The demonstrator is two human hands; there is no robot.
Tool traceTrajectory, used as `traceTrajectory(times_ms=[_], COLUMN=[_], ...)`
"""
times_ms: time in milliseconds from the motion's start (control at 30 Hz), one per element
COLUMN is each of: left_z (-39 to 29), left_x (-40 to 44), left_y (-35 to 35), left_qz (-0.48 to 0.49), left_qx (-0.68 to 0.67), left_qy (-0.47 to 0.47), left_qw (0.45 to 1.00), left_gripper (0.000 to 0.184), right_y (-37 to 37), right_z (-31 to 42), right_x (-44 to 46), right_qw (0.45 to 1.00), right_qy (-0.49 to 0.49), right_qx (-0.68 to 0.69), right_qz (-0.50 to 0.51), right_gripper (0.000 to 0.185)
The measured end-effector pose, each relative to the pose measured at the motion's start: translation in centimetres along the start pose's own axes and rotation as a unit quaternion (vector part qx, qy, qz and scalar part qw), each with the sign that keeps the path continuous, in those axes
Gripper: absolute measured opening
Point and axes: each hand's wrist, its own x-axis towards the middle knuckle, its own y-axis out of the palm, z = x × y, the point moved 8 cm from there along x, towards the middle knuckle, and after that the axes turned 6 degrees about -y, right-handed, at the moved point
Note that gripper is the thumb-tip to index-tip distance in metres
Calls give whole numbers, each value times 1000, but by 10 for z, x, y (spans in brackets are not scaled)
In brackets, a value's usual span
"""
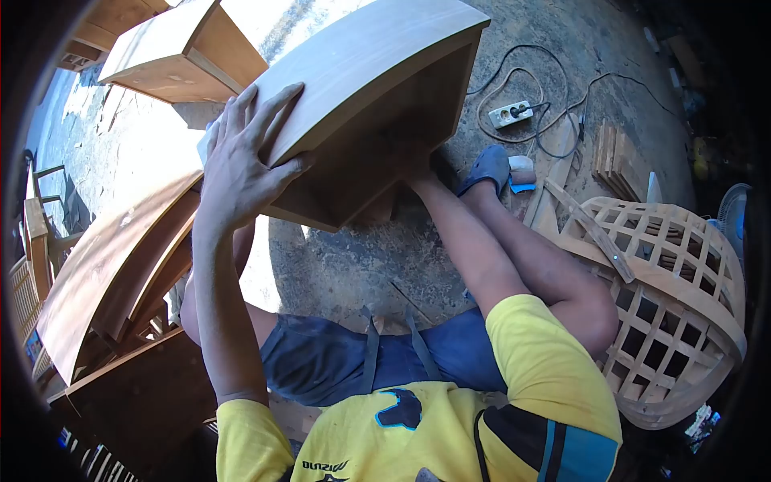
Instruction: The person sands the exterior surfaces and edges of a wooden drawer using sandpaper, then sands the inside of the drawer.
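A wooden drawer-like box (377,72) with a pale curved front is tilted up before me, its dark hollow side facing me. My left hand (241,157) grips its left end, fingers spread over the curved face and thumb along the edge. Into the hollow reaches my right hand (411,159); deep shadow hides its fingers, so I cannot make out what they touch. My bare legs are bent on either side, and one foot wears a dark clog (487,167) beside the box.
Another curved-front box (173,52) stands at the upper left. Curved wooden furniture (112,273) is close on my left. A power strip (511,114) with tangled cable lies beyond my foot. Stacked wood pieces (617,163) and a slatted lattice frame (666,297) are at right.
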Motion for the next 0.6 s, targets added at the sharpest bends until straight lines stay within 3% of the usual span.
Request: traceTrajectory(times_ms=[133, 267, 600], left_z=[-6, -2, 8], left_x=[2, 3, 9], left_y=[-4, 0, 2], left_qz=[5, 18, 14], left_qx=[7, -9, -22], left_qy=[-1, -11, -6], left_qw=[1000, 1000, 1000], left_gripper=[86, 86, 86], right_y=[2, 17, -62], right_z=[-78, -86, -73], right_x=[21, 29, 6], right_qw=[979, 954, 929], right_qy=[28, -11, -37], right_qx=[-126, -151, -138], right_qz=[155, 259, 341], right_gripper=[28, 27, 25])
